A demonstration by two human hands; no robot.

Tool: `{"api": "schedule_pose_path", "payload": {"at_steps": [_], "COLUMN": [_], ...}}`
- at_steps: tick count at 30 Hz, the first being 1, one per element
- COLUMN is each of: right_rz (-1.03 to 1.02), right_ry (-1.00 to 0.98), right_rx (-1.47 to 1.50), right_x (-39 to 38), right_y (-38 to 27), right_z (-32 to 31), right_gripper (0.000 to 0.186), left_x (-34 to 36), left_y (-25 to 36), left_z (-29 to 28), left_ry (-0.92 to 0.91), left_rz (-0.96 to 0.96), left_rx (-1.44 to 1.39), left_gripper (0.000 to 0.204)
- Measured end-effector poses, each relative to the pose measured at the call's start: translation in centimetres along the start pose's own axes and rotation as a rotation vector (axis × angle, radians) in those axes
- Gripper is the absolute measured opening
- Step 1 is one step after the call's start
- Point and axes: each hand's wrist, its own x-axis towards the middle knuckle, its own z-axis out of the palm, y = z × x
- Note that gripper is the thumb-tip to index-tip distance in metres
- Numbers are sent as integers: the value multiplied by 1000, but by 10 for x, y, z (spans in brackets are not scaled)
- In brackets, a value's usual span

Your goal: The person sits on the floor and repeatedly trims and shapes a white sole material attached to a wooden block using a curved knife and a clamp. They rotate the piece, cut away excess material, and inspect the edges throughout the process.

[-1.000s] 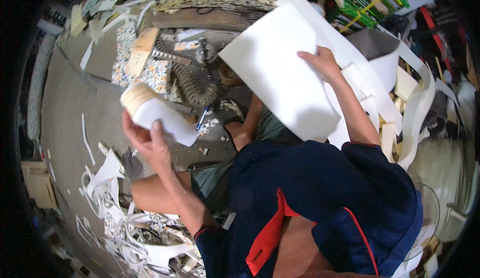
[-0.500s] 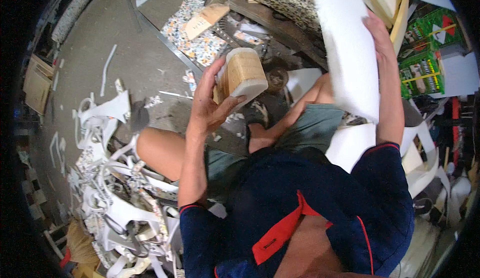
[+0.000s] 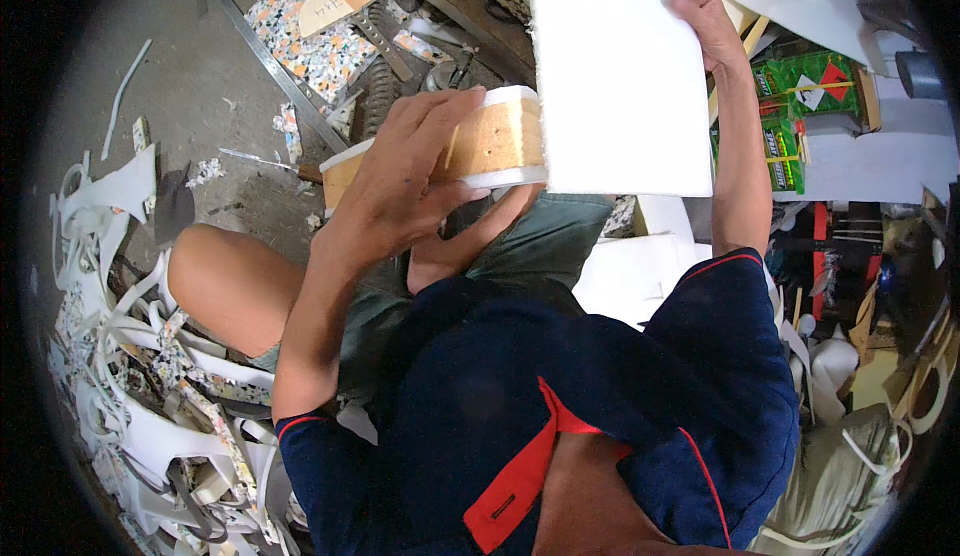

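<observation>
My left hand (image 3: 405, 161) is wrapped over a long wooden block (image 3: 492, 141) with white foam on its top and bottom faces. The block's right end meets the left edge of a white foam sheet (image 3: 620, 76). My right hand (image 3: 712, 21) grips the sheet at its far right edge, thumb on the face toward me; the fingers behind are partly hidden. The sheet stands up broad side toward me over my lap, its lower edge above my shorts.
Foam offcuts (image 3: 180, 406) heap at my left. Ahead lie a speckled foam piece (image 3: 290, 41), a flat wooden piece (image 3: 345, 1), a metal strip (image 3: 265, 51) and a coiled spring (image 3: 380, 106). Green packages (image 3: 820, 86) stand at right; more white foam (image 3: 640, 276) is beside my lap.
The block has turned lengthwise and come against the foam sheet. My right hand has turned the sheet so its broad face shows. The whole view has shifted to the right.
</observation>
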Motion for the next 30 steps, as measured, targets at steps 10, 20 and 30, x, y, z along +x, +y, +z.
{"api": "schedule_pose_path", "payload": {"at_steps": [10,20,30], "right_rz": [-15,75,50], "right_ry": [-37,19,-7], "right_rx": [-45,88,-117], "right_x": [6,-10,-8], "right_y": [-13,-70,-76], "right_z": [7,60,58], "right_gripper": [67,53,54], "left_x": [-6,-8,1], "left_y": [-1,-4,5], "left_z": [-4,-5,-7], "left_ry": [19,-23,-40], "left_rz": [135,125,218], "left_rx": [-6,-27,-32], "left_gripper": [84,87,99]}}
